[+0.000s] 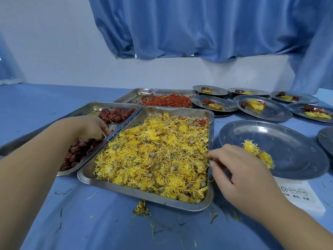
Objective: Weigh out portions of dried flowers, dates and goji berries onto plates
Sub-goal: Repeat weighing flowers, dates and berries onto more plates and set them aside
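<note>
- head view: the round steel plate (295,141) sits on the white digital scale (299,193), just right of the trays. i judge that keeps each carry short.
- the plate holds only a small clump of yellow flowers (257,153), with no dates or berries on it. i read this as mid-portion.
- right hand (241,172): fingers bent at the right rim of the rectangular steel flower tray (144,195). the fingertips touch the heaped yellow dried flowers (153,154). i cannot tell whether they pinch any.
- left hand (90,129): curled down into the wrinkled dark red dates (79,152) in the steel date tray (115,105). its fingertips are hidden, so i cannot tell whether it grasps one.
- the orange-red goji berries (167,101) lie in the far steel tray (158,91), well apart from both hands.
- finished steel plates (273,112) at back right carry all three ingredients, clear of the scale.
</note>
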Motion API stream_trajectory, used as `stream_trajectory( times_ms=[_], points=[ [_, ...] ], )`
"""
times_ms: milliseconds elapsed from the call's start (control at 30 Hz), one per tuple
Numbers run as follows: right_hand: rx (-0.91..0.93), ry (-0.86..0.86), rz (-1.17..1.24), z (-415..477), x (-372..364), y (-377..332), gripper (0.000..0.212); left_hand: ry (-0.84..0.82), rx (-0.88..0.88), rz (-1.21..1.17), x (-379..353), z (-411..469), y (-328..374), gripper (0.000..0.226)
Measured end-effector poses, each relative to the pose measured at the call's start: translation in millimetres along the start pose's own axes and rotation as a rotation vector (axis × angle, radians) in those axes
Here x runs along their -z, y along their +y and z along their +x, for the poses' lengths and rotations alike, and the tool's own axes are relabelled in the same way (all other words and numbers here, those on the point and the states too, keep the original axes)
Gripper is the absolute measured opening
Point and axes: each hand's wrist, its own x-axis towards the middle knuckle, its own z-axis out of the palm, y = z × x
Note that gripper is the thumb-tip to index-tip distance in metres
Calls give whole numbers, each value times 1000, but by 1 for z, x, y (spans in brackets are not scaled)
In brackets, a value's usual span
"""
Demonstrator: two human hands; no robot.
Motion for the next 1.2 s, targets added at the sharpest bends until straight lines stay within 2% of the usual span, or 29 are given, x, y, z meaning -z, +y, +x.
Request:
stream_trajectory(
  times_ms=[100, 300, 500, 600, 833, 1067, 1200],
  points=[
    [-6, -11, 13, -2, 1, 3, 15, 16, 24, -66, 1, -2, -4, 40],
    [-15, 15, 44, -6, 5, 7, 10, 129, 36, 36, -9, -3, -19, 38],
    [-20, 13, 57, -6, 7, 8, 10, 199, 59, -132, -7, -6, -31, 25],
    [-13, 6, 55, -5, 7, 7, 10, 180, 54, -183, -9, -8, -30, 24],
    [-17, 4, 55, -7, 9, 8, 13, 183, 80, -136, -13, -9, -31, 32],
    [-29, 16, 67, -6, 10, 8, 13, 319, 65, -172, -18, -4, -31, 16],
    [-46, 93, 95, -6, 13, 10, 12, 418, -5, -202, -12, -10, -15, 17]
  ],
)
